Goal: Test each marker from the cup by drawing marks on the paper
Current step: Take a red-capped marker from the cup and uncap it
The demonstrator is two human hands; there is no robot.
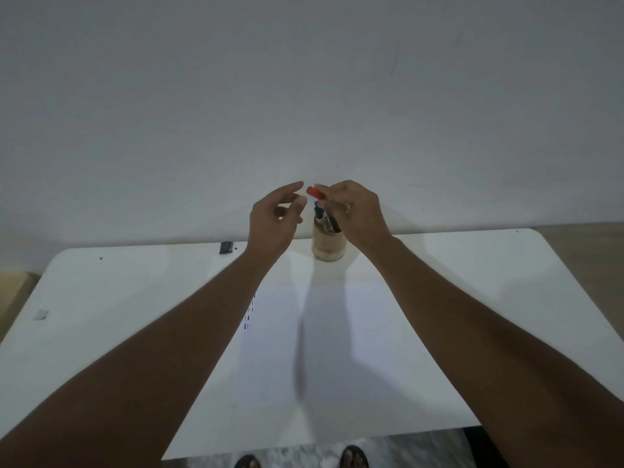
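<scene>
No readable text anywhere.

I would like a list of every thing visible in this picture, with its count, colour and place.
table: one, white, against the wall
paper: one sheet, white, centre of table, short dark marks near its left edge
cup: one, tan, far side of table, behind the paper
markers in cup: several, one blue-capped, exact count unclear
red marker: one, above the cup, pinched in right hand
small dark object: one, far table edge, left of cup
left hand: open, beside the red marker
right hand: holding the red marker
feet: two, below the table's near edge
</scene>
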